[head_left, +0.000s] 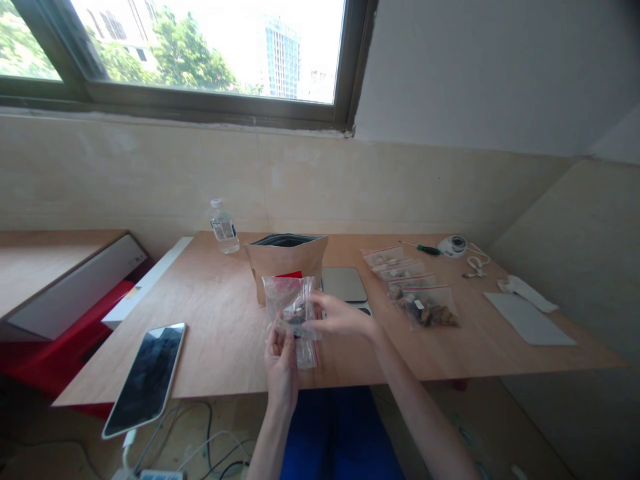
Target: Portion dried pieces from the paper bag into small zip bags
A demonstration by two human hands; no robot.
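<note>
I hold a small clear zip bag (293,303) with dark bits inside, upright just above the front of the wooden table (220,333). My left hand (281,363) grips its lower edge from below, fingers closed. My right hand (340,315) pinches the bag's right side. Behind the bag stands an open brown paper pouch (286,263) with a red label. A grey digital scale (344,285) lies just right of the pouch, behind my right hand.
A row of filled zip bags (413,290) lies to the right. A phone (146,377) overhangs the front left edge. A water bottle (223,227), a green screwdriver (423,249), a tape roll (453,245), a white cable (475,265) and a grey sheet (529,319) rest farther off.
</note>
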